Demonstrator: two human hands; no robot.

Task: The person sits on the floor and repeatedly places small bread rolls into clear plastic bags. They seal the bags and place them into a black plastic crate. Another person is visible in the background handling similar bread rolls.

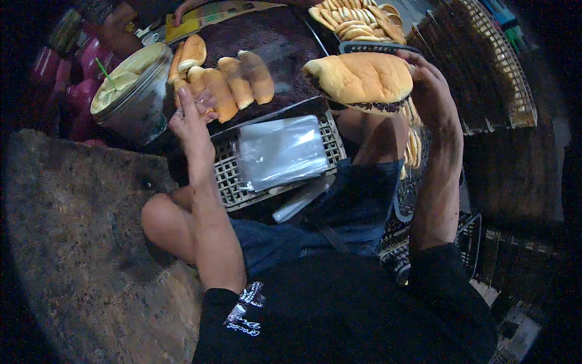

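Note:
My right hand [435,91] grips a split bread roll [367,79] at its right end, holding it up. Dark filling shows along the roll's lower edge. On the left, my left hand [195,115] pinches a thin clear plastic bag [260,65], whose film stretches over several rolls. Those bread rolls [218,91] lie side by side at the near left of a broad tray of dark filling [242,33]. Between my hands, a stack of clear plastic bags [282,151] rests on a pale lattice crate [229,188].
A bucket of pale cream [136,76] with a green stick stands at left. A flat-handled tool [303,197] lies by my lap. More rolls [357,21] fill a basket at the far right. Stacked crates [479,67] stand at right. Another person's hand [182,13] touches the tray's far edge.

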